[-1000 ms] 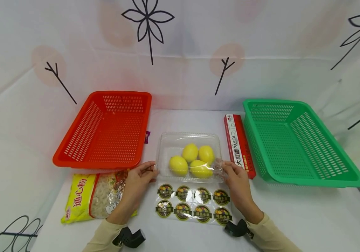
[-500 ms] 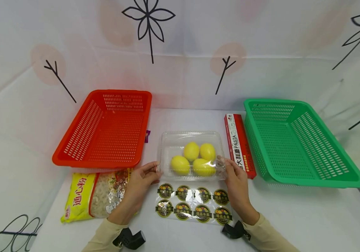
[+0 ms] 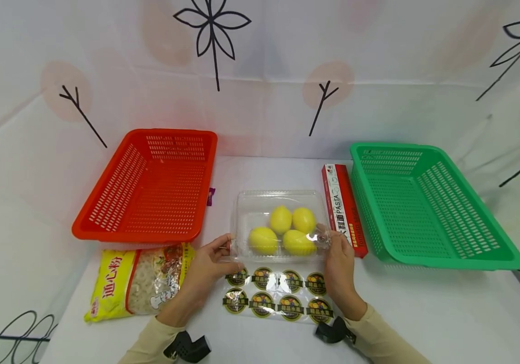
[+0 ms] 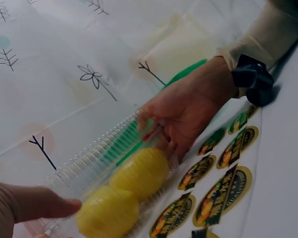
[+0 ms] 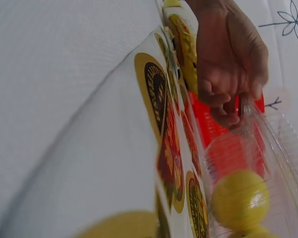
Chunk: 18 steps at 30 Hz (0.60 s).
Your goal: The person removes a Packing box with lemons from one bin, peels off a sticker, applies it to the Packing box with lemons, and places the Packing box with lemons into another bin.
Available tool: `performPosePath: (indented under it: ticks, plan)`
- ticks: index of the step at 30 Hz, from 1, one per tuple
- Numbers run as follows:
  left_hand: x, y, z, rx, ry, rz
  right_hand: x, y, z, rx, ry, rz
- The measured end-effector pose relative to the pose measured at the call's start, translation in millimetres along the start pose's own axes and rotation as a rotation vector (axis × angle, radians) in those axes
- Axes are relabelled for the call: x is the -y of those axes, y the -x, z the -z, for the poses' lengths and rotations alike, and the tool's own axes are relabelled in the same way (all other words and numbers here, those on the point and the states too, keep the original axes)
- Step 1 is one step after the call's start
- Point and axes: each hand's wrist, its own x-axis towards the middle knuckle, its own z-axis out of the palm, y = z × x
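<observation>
Plastic box [image 3: 253, 210]: right edge near carton [image 3: 345, 210], backdrop [image 3: 264, 116] apart.

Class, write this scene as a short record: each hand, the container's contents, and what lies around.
Left hand: grips left side of clear container
Right hand: grips its right side
Contents: four yellow fruits
Nearer the person: sheet of eight round stickers
To the left: red basket, yellow bag
To the right: red-and-white pasta box, green basket

Lemon [image 5: 257, 232] cut off, right wrist view
</observation>
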Motion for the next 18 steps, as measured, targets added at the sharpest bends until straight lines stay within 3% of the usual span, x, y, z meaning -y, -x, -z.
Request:
performPosePath:
  ticks: [5,9,18]
  plan:
    - [2.4,-0.8,-2.7,-0.044,-0.104,-0.074,-2,-3.5,-3,-0.024,0.011,0.004]
    - [4.6,-2.0,-5.3,-0.083,-0.084,-0.081,-2,-4.6,-3,-0.029,0.01,0.008]
    - [13.1,2.6,-14.5,-0.019,-0.159,-0.18,-3,-4.6,-1,-0.018,0.103,-0.025]
